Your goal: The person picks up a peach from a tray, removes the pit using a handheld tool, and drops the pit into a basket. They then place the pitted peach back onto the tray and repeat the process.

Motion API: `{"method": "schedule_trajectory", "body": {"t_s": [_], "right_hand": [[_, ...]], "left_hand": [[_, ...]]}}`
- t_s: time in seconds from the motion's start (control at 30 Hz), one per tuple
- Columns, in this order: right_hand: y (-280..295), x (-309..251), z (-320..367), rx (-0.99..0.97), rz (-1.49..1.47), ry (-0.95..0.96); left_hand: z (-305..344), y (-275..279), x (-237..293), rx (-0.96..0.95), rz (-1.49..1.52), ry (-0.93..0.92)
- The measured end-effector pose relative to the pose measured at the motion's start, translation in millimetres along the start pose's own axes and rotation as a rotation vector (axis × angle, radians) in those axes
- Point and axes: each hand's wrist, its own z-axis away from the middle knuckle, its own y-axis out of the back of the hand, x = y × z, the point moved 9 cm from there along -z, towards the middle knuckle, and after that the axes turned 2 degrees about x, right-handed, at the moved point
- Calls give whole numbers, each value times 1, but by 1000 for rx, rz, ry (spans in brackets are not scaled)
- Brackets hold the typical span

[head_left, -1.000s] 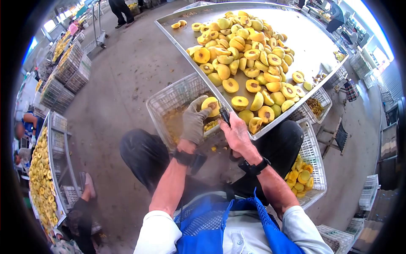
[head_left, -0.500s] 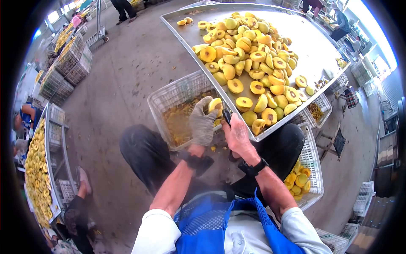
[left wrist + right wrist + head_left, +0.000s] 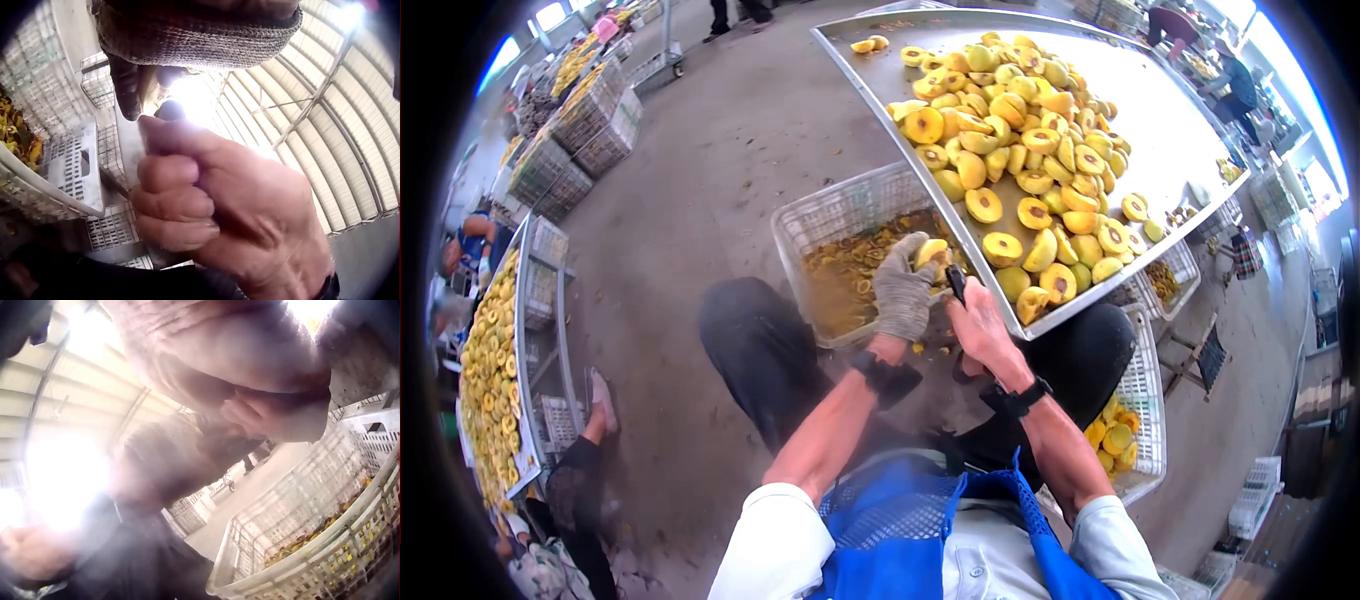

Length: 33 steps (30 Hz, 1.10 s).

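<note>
My left hand [image 3: 903, 292], in a grey knit glove, holds a yellow peach half [image 3: 931, 254] over a crate of scraps. The peach half is tipped, with its cut side turned toward the tool. In my bare right hand [image 3: 980, 325] is a tool with a black handle [image 3: 956, 281], its tip at the fruit; its working end is hidden. The left wrist view shows the right hand's fingers [image 3: 175, 203] curled tightly, close below the glove [image 3: 200, 39]. Glare blurs both hands in the right wrist view.
A metal tray table [image 3: 975, 262] bears a heap of peach halves [image 3: 1035, 135] ahead. Below its near corner stands the white scrap crate [image 3: 795, 225]. Another crate [image 3: 1157, 420] with peach pieces stands by the right knee. A second laden table [image 3: 530, 350] is at left, with people around.
The peach half has turned from showing its cut face upward to being tilted toward the tool. The tray and crates have shifted rightward in the head view.
</note>
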Motion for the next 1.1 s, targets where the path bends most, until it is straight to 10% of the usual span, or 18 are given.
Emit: {"method": "schedule_trajectory", "body": {"t_s": [0.1,0.17,0.37,0.5,0.7,0.77,0.83,0.87,1.1], "right_hand": [[4,-13,4,-117,-7,-242],[-2,-11,1,-26,-95,-44],[-17,10,-3,-129,-354,-234],[-1,-19,2,36,138,89],[-14,-7,1,-86,-11,44],[-17,-19,2,-213,-197,-197],[-24,0,-4,-96,-14,92],[-14,-18,4,-133,79,-22],[-20,-4,6,-120,-72,32]], "left_hand": [[4,4,20,7,-233,-188],[9,5,33,54,-326,-196],[2,4,9,-8,-158,-6],[3,3,12,-21,-183,24],[6,10,11,-60,-175,51],[5,11,17,-91,-443,-219],[14,0,28,-140,-801,-542],[11,19,29,-29,-399,-313],[5,22,-7,-59,-193,11]]}}
